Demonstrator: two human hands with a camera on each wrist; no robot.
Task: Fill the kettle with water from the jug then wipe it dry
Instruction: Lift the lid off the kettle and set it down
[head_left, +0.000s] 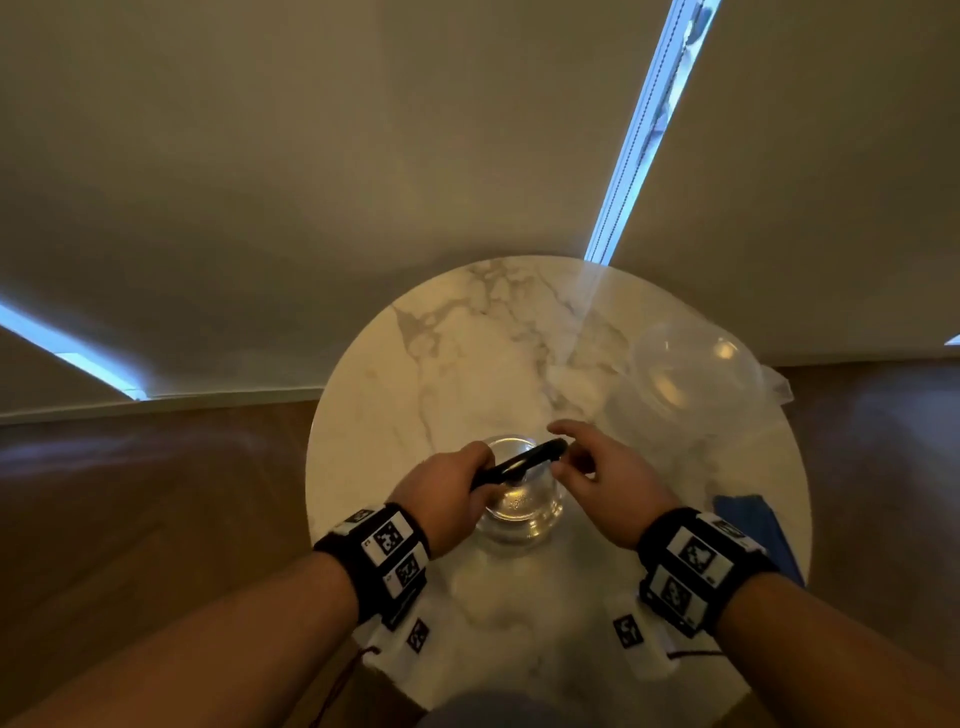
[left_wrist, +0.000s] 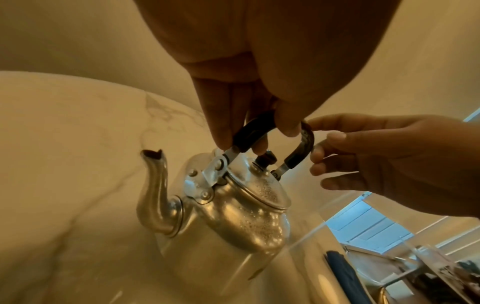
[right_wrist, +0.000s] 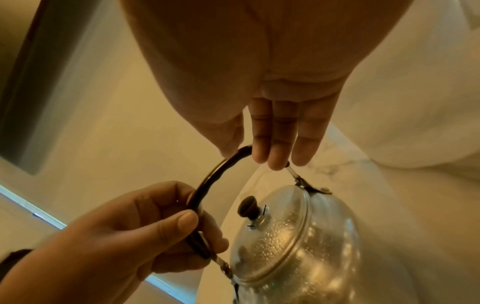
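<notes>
A shiny metal kettle (head_left: 519, 512) stands on the round marble table (head_left: 467, 364), close in front of me, lid on, with a dark knob (right_wrist: 248, 205). Droplets speckle the lid (left_wrist: 262, 191), and the spout (left_wrist: 153, 185) points away to the left. My left hand (head_left: 452, 491) grips the left side of the black arched handle (head_left: 519, 460). My right hand (head_left: 582, 465) is at the handle's right end, its nearly straight fingers (right_wrist: 275, 148) touching the handle without closing round it. The clear plastic jug (head_left: 696, 379) stands at the table's far right, apart from both hands.
A blue cloth (head_left: 753, 535) lies at the table's right edge, near my right wrist. White tagged blocks (head_left: 639, 639) sit at the near edge. Wooden floor surrounds the table, and a pale wall rises behind it.
</notes>
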